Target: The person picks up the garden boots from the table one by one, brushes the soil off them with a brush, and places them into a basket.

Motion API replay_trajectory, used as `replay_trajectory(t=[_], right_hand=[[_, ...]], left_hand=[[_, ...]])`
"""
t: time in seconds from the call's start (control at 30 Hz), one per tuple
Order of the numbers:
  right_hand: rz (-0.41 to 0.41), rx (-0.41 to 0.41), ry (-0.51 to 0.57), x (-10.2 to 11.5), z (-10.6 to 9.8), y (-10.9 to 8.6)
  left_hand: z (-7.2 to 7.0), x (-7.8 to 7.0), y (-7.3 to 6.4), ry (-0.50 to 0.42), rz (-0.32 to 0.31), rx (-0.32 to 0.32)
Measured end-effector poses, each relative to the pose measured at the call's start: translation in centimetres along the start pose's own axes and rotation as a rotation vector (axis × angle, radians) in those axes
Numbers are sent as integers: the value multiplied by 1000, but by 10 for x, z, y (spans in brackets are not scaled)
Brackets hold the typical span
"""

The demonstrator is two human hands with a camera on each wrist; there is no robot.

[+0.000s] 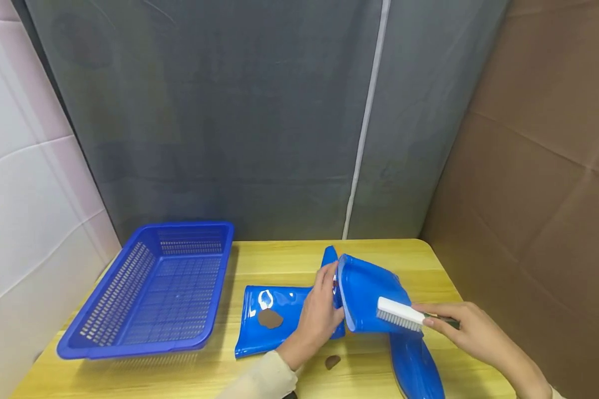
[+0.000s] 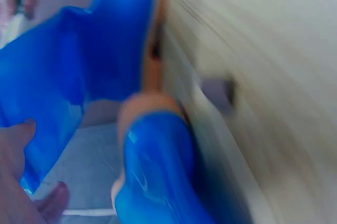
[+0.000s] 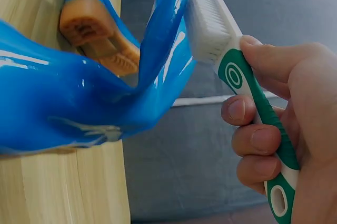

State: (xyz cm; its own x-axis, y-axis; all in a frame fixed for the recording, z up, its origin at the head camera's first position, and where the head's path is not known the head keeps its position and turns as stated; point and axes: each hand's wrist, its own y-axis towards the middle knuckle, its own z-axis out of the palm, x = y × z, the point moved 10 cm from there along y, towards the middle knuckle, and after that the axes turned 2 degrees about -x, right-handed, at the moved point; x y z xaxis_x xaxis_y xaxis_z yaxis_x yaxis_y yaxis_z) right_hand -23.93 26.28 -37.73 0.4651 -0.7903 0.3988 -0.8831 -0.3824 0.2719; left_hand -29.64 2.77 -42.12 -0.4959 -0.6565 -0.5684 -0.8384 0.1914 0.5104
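Observation:
A shiny blue rain boot (image 1: 374,293) stands with its shaft bent over to the left, its foot (image 1: 416,368) toward the table's front. My left hand (image 1: 319,310) grips the shaft by its open top edge. My right hand (image 1: 471,332) holds a scrubbing brush (image 3: 253,92) by its green and white handle, thumb along the neck. The white bristles (image 3: 206,27) lie against the shaft's outer side. A second blue boot (image 1: 292,302) lies on its side behind my left hand, a brown patch (image 1: 270,318) on its shaft; its orange sole (image 3: 87,21) shows in the right wrist view.
A blue plastic basket (image 1: 214,299) with slotted walls stands on the left of the wooden table (image 1: 279,260). A small brown piece (image 1: 332,362) lies on the tabletop near my left wrist. Grey cloth (image 1: 229,122) hangs behind, brown cloth (image 1: 539,166) at the right.

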Motion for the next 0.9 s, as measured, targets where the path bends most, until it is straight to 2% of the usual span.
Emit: replay_trajectory(t=[0.07,0.13,0.2,0.33,0.4,0.63,0.9], right_hand=[[-3,-42,10,-4,-5,-1],[-5,-73,11,-8,-8,-2],[9,-86,11,-12,-9,-3],[66,-84,4,-20,-10,-5],[95,-93,8,-24,-12,-6],[147,-143,-14,-37,-19,-10],[185,-166,-29,-46,-26,-12]], left_hand=[[2,2,0,-90,-100,5],[7,0,-1,-167,-142,19],[13,-6,-2,-206,-130,40],[22,-24,-6,-234,-47,64],[26,-31,-9,-243,-44,80],[47,-55,-14,-280,-108,161],[73,-77,-20,-244,-187,190]])
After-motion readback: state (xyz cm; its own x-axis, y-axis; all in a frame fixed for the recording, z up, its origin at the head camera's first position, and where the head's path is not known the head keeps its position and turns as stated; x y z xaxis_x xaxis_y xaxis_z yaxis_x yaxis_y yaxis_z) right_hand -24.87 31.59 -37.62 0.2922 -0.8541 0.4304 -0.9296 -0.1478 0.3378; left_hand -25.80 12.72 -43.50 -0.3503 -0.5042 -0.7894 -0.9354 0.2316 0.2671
